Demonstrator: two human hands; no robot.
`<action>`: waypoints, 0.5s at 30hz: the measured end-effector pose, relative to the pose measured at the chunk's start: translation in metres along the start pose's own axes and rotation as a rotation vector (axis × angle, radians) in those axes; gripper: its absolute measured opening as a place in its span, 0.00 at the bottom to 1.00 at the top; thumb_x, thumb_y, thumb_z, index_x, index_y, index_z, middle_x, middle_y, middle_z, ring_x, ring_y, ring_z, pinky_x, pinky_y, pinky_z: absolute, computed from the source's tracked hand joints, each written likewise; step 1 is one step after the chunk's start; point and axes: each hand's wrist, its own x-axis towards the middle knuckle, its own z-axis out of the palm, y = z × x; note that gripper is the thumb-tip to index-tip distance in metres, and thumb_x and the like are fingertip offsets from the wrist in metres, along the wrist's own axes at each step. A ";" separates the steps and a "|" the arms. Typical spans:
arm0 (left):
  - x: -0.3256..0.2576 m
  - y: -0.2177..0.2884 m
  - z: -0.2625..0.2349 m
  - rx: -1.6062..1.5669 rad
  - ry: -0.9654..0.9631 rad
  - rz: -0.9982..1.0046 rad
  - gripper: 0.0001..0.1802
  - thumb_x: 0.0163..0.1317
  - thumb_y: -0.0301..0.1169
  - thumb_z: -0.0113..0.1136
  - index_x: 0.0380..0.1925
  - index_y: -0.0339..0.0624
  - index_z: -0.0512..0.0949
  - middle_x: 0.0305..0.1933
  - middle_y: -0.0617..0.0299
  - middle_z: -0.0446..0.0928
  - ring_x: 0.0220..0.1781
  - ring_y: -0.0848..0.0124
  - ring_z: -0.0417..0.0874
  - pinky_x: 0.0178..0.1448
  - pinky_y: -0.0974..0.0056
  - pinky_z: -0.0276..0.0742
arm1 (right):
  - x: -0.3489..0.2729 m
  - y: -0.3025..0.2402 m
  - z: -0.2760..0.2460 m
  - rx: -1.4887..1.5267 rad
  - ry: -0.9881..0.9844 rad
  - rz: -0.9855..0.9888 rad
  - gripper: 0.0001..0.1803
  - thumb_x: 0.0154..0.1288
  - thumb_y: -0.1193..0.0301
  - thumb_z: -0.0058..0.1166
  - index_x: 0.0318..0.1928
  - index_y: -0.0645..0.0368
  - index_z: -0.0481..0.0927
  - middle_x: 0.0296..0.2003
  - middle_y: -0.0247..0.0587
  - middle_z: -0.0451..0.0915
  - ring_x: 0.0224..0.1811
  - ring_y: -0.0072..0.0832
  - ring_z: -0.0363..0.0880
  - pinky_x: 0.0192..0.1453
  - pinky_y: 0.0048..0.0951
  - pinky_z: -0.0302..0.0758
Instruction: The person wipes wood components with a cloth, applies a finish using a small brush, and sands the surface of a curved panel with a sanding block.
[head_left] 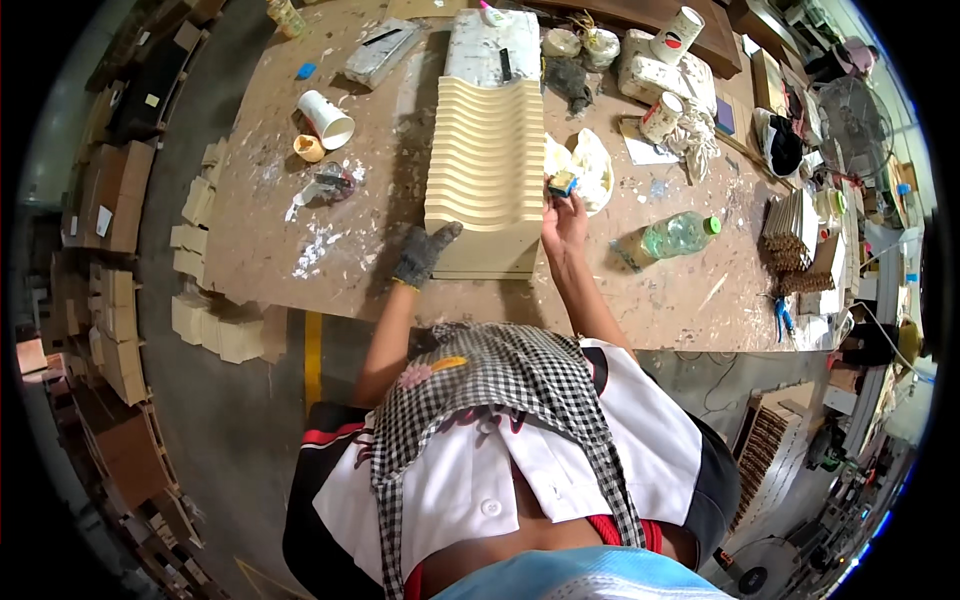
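Note:
In front of me on the table stands a long stack of cream-coloured boards (pixel 485 150) with wavy edges, its plain near face turned toward me. My left hand (pixel 425 253), in a dark grey glove, grips its near left corner, the thumb over the top edge and the other fingers partly hidden. Bare, my right hand (pixel 566 220) is at the stack's right side with its fingers closed on a small yellow-and-blue sponge (pixel 562 184). Just beyond the sponge lies a crumpled white cloth (pixel 592 170).
A green-capped plastic bottle (pixel 680 235) lies to the right. Left of the stack are a tipped paper cup (pixel 327 120) and a paint-smeared plastic cup (pixel 333 181). A white-stained block (pixel 495 45) carries the stack's far end. Cups, rags and wrapped bundles crowd the far right. The worktable (pixel 330 240) is paint-spotted.

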 end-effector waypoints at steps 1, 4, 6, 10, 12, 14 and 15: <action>-0.002 0.006 -0.001 0.053 -0.023 -0.028 0.28 0.59 0.48 0.71 0.45 0.31 0.83 0.41 0.55 0.86 0.40 0.69 0.83 0.46 0.59 0.79 | -0.004 0.000 -0.002 0.020 -0.047 0.027 0.29 0.73 0.68 0.49 0.67 0.72 0.60 0.62 0.58 0.70 0.66 0.45 0.72 0.75 0.41 0.68; 0.003 -0.017 -0.009 0.230 -0.030 -0.134 0.24 0.61 0.47 0.69 0.45 0.37 0.85 0.42 0.54 0.87 0.41 0.67 0.85 0.47 0.59 0.79 | -0.009 0.000 -0.002 -0.029 -0.063 0.035 0.31 0.73 0.66 0.49 0.67 0.73 0.59 0.63 0.60 0.69 0.67 0.45 0.71 0.75 0.43 0.67; 0.013 -0.050 -0.010 0.209 -0.041 0.048 0.25 0.61 0.47 0.69 0.47 0.37 0.83 0.43 0.53 0.86 0.41 0.66 0.85 0.48 0.59 0.79 | -0.005 0.001 -0.005 -0.079 -0.038 -0.015 0.30 0.72 0.66 0.49 0.65 0.74 0.62 0.61 0.61 0.71 0.66 0.46 0.71 0.74 0.41 0.68; 0.011 -0.011 -0.008 -0.005 -0.066 0.020 0.27 0.59 0.45 0.72 0.50 0.37 0.82 0.44 0.53 0.86 0.42 0.68 0.85 0.48 0.60 0.79 | 0.012 -0.020 -0.004 -0.254 -0.042 -0.046 0.21 0.71 0.68 0.51 0.58 0.69 0.71 0.53 0.51 0.78 0.57 0.39 0.78 0.63 0.33 0.77; 0.019 -0.030 -0.007 0.101 -0.076 0.199 0.22 0.65 0.41 0.65 0.56 0.46 0.81 0.49 0.54 0.85 0.40 0.67 0.85 0.48 0.60 0.79 | 0.027 -0.029 0.007 -0.527 0.006 -0.226 0.17 0.72 0.66 0.54 0.51 0.68 0.76 0.48 0.47 0.81 0.53 0.32 0.80 0.51 0.29 0.80; 0.033 -0.099 -0.013 0.464 -0.075 0.435 0.26 0.68 0.33 0.56 0.66 0.57 0.70 0.54 0.53 0.82 0.37 0.61 0.83 0.46 0.59 0.79 | 0.016 -0.003 0.073 -1.086 -0.158 -0.258 0.20 0.72 0.68 0.57 0.57 0.70 0.76 0.45 0.40 0.81 0.46 0.27 0.82 0.50 0.24 0.77; 0.042 -0.140 -0.012 0.618 -0.031 0.504 0.30 0.69 0.29 0.51 0.71 0.63 0.64 0.57 0.52 0.81 0.36 0.58 0.83 0.45 0.59 0.80 | 0.020 0.009 0.092 -1.347 -0.259 -0.270 0.22 0.70 0.67 0.59 0.58 0.69 0.76 0.45 0.39 0.79 0.45 0.26 0.81 0.50 0.25 0.77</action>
